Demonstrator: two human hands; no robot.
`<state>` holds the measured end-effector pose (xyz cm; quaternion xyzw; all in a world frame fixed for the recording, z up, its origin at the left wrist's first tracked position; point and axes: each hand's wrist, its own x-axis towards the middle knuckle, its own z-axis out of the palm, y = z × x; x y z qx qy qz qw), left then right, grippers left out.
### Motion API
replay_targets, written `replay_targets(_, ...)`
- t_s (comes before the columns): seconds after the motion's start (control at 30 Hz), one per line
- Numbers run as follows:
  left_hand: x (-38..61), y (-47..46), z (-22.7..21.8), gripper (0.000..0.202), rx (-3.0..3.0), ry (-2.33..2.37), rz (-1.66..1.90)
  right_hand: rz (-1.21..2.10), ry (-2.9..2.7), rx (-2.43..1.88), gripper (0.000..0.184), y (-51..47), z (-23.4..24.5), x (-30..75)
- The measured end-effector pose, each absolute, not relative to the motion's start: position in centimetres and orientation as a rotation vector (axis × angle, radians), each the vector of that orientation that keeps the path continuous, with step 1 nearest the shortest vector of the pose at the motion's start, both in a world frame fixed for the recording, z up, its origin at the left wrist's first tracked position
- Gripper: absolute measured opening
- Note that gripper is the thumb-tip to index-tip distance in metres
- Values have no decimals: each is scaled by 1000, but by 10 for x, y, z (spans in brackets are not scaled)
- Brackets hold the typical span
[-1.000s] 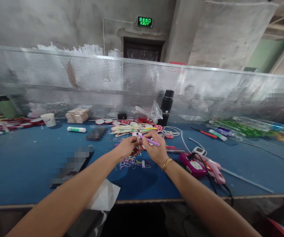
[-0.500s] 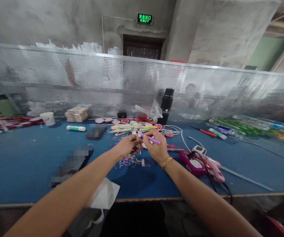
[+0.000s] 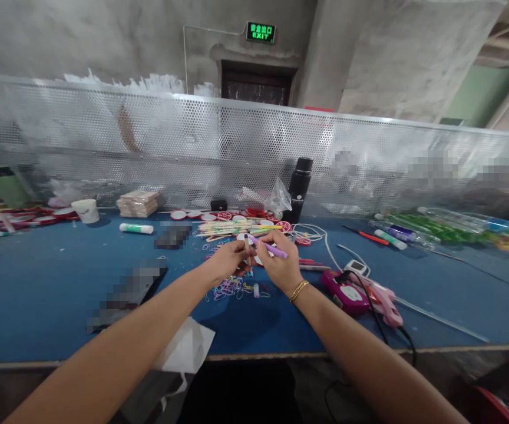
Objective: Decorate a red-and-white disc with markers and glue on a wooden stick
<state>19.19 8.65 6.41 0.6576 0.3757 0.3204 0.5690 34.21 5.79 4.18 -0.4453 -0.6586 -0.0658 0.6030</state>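
My right hand [image 3: 281, 268] is closed in a writing grip around a purple marker pen [image 3: 276, 250]. The marker's tip points up and left, close to the dark purple end of a flat wooden stick [image 3: 247, 244]. My left hand [image 3: 228, 260] pinches that stick upright between thumb and fingers. Beneath the hands lie many small coloured loops [image 3: 232, 287], with a pale purple cap [image 3: 256, 290] beside them. Just behind the hands is a heap of wooden sticks [image 3: 222, 227], some with coloured ends.
Round red-and-white pieces [image 3: 194, 215] lie at the back beside a black bottle [image 3: 299, 188]. A magenta device [image 3: 345, 293] and a pink glue gun [image 3: 384, 301] with cables are at right. Glue stick [image 3: 136, 229], paper cup [image 3: 85, 212] and dark phone-like object [image 3: 126, 297] are at left.
Both hands keep nearly the same pose, with the marker still beside the stick's dark end. The camera view has shifted very slightly.
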Motion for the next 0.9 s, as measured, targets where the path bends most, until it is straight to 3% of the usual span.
replay_targets(0.9,192,89,61,25,1539,860,763,-141,-1528,-1030,9,58,40,342)
